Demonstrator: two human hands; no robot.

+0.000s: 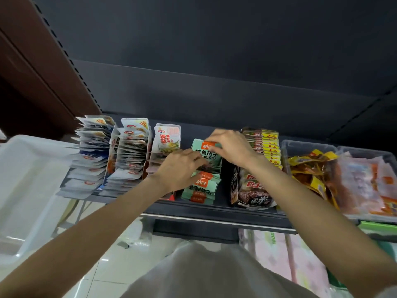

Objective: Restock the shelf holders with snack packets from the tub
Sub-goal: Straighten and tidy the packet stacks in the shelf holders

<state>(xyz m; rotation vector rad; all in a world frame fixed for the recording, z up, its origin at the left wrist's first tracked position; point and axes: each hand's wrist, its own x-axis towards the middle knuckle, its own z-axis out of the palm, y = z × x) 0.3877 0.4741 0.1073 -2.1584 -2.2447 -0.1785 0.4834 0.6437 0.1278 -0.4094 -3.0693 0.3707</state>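
Observation:
A row of mint-green snack packets (202,186) with orange labels stands in a holder at the middle of the dark shelf (214,214). My right hand (231,146) pinches the top edge of the rearmost green packet (207,152). My left hand (179,168) reaches into the same row from the left, its fingers curled among the packets just in front of that one. The white tub (23,179) sits at the far left, its inside largely out of view.
Left of the green row stand holders of white-blue packets (90,155), white packets (131,155) and a white-orange packet (167,138). To the right are red-yellow packets (268,147) in a dark box, then two clear bins (309,145) of loose snacks. Tiled floor lies below.

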